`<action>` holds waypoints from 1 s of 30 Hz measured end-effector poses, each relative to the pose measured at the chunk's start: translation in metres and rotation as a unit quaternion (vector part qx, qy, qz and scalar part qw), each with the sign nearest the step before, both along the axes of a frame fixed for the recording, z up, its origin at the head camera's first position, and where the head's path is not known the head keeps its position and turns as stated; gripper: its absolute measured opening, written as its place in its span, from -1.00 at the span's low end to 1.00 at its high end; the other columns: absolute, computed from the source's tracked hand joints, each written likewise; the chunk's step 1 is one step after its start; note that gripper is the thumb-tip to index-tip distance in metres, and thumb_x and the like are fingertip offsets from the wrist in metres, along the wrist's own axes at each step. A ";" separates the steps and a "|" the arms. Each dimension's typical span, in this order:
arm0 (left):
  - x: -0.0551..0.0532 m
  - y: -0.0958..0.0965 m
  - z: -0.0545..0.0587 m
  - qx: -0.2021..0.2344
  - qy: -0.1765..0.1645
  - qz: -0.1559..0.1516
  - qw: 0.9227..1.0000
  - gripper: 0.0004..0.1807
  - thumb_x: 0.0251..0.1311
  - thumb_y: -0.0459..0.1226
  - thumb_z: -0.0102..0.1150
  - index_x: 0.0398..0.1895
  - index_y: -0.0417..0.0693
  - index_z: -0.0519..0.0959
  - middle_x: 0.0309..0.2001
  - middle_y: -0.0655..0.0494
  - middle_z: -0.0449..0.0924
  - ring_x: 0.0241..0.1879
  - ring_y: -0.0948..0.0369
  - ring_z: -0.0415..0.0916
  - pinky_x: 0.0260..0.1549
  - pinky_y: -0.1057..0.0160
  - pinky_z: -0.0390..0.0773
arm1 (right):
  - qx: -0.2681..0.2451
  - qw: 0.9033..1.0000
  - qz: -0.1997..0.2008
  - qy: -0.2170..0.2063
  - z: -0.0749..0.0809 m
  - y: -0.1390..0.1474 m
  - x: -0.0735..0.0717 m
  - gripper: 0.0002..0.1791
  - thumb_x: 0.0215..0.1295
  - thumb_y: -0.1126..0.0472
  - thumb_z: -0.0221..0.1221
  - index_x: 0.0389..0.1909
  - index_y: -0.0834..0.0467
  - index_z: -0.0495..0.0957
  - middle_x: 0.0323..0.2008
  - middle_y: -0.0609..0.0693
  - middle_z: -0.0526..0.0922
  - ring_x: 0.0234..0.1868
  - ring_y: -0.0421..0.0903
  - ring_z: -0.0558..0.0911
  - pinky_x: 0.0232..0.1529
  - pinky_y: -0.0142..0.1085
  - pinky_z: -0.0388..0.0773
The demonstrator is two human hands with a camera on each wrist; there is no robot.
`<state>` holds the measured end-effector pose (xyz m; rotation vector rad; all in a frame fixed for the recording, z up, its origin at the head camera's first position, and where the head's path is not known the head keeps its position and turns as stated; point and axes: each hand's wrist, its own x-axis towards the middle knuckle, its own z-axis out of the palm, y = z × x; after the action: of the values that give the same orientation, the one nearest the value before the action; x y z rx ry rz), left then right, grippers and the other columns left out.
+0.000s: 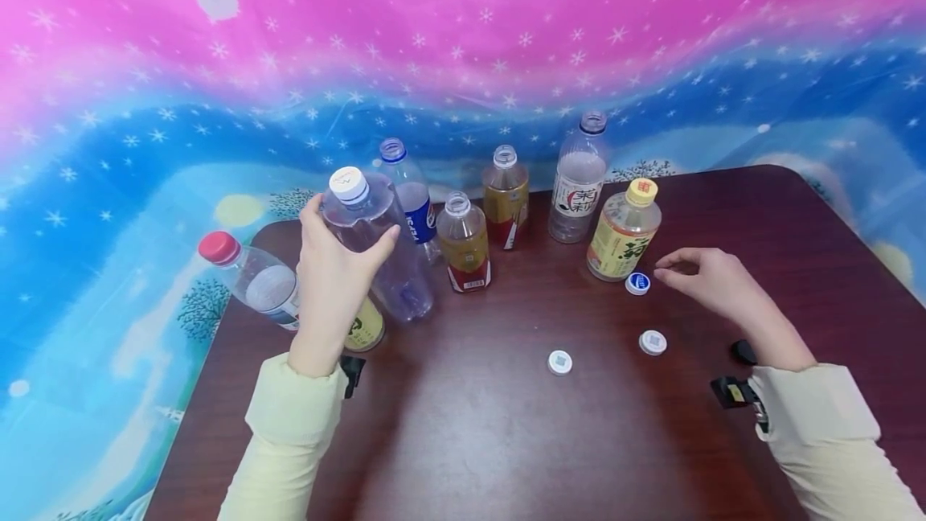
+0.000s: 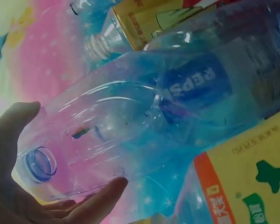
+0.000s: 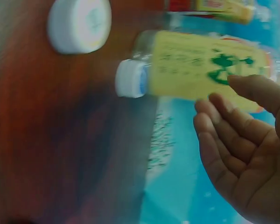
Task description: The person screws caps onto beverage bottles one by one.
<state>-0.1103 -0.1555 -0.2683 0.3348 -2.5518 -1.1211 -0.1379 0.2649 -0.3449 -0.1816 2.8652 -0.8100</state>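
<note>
The right hand (image 3: 242, 144) comes in from the right edge, palm towards the camera, its fingers loosely bent and its thumb apart from them. The thumb tip overlaps a clear plastic bottle with a yellow, green-lettered label (image 3: 182, 70), which appears sideways with its base to the left; whether they touch cannot be told. Just beside that base, a small round white-and-blue plastic cap (image 3: 130, 78) sits on the dark reddish-brown tabletop (image 3: 60, 135). Another round white plastic cap (image 3: 79, 25), blurred, lies nearer the camera. A red-and-gold-labelled bottle (image 3: 224, 7) is cut off by the top edge. Bright blue patterned cloth (image 3: 186, 177) fills the background.
</note>
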 end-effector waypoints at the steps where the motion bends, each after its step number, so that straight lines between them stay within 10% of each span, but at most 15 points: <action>1: -0.002 -0.001 0.000 -0.003 0.001 0.003 1.000 0.02 0.01 0.07 0.35 0.41 -0.10 -0.01 0.31 -0.18 0.30 0.27 -0.12 0.36 0.20 -0.17 0.39 | 0.000 1.000 -0.001 -0.001 -0.004 0.001 -0.002 -0.61 0.30 0.12 0.15 -0.05 0.37 0.57 -0.15 0.33 0.67 -0.11 0.23 0.62 -0.18 0.00 0.55; 13: -0.021 -0.010 -0.002 0.003 -0.013 0.034 0.999 0.03 0.02 0.11 0.31 0.42 -0.08 -0.04 0.36 -0.16 0.22 0.31 -0.10 0.31 0.26 -0.17 0.32 | 0.029 0.999 -0.009 -0.032 -0.040 -0.004 -0.020 -0.46 0.19 0.15 0.21 0.02 0.52 0.46 -0.08 0.46 0.59 -0.05 0.33 0.57 -0.04 0.12 0.50; 30: -0.034 -0.020 -0.002 0.020 -0.019 0.051 0.998 0.03 0.08 0.08 0.27 0.44 -0.10 -0.11 0.38 -0.17 0.13 0.35 -0.10 0.24 0.31 -0.16 0.27 | 0.028 0.998 0.002 -0.055 -0.043 -0.010 -0.024 -0.45 0.18 0.09 0.26 0.04 0.44 0.48 -0.05 0.40 0.58 -0.08 0.26 0.55 -0.11 0.08 0.50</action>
<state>-0.1442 -0.1752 -0.2701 0.4957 -2.5170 -1.1391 -0.1619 0.2551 -0.3881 -0.1312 2.7790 -0.7139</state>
